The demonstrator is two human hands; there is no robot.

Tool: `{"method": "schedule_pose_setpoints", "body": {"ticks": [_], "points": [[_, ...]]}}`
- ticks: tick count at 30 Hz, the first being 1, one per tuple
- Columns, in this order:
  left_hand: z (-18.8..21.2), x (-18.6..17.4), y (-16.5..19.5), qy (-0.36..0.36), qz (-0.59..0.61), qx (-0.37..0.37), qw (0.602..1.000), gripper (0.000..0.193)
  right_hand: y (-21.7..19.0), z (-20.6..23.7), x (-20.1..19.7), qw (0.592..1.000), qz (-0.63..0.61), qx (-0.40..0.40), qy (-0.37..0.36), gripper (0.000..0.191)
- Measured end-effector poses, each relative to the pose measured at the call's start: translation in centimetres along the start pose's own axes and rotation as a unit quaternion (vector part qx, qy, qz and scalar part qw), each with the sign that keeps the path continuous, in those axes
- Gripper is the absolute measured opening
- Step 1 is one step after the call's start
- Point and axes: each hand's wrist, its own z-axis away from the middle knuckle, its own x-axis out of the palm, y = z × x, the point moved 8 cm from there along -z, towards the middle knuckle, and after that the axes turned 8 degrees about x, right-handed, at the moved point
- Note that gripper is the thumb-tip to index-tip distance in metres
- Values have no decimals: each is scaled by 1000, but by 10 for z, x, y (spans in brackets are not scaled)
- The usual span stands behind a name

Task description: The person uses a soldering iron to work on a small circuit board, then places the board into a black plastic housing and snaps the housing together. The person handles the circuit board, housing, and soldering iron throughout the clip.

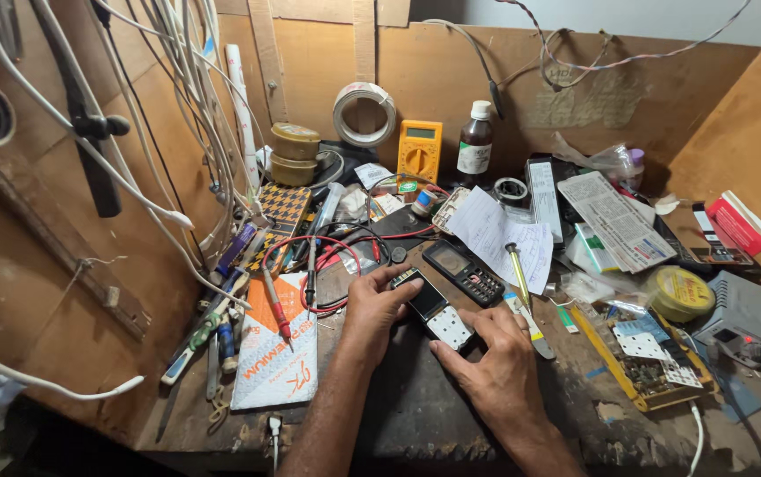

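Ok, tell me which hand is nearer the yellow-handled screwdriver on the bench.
Right. The right hand lies just below and left of the yellow-handled screwdriver; the left hand is farther left, beyond the open phone both hands hold.

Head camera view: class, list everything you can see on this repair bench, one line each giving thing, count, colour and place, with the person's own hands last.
Opened keypad phone: 1, black with white keypad, centre, under both hands.
Second keypad phone: 1, black, just behind the first.
Screwdriver: 1, yellow handle, right of the phones.
Multimeter: 1, yellow, against the back wall.
Bottle: 1, brown with white cap, right of the multimeter.
Test probes: 2, one red, one black, left on an orange-and-white packet.
Tape roll: 1, yellow, right.
Circuit board: 1, yellow-edged, right front.
Left hand: on the opened phone's top end.
Right hand: on its keypad end.
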Motion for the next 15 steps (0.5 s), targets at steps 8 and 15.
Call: {"method": "schedule_pose_setpoints", "body": {"ticks": [8, 15], "points": [[4, 3, 8, 33, -12, -8, 999, 49, -2, -1, -1, 1000, -12, -7, -3, 50], [5, 6, 6, 15, 24, -27, 999, 50, -1, 4, -3, 1000, 16, 10, -6, 47]]}}
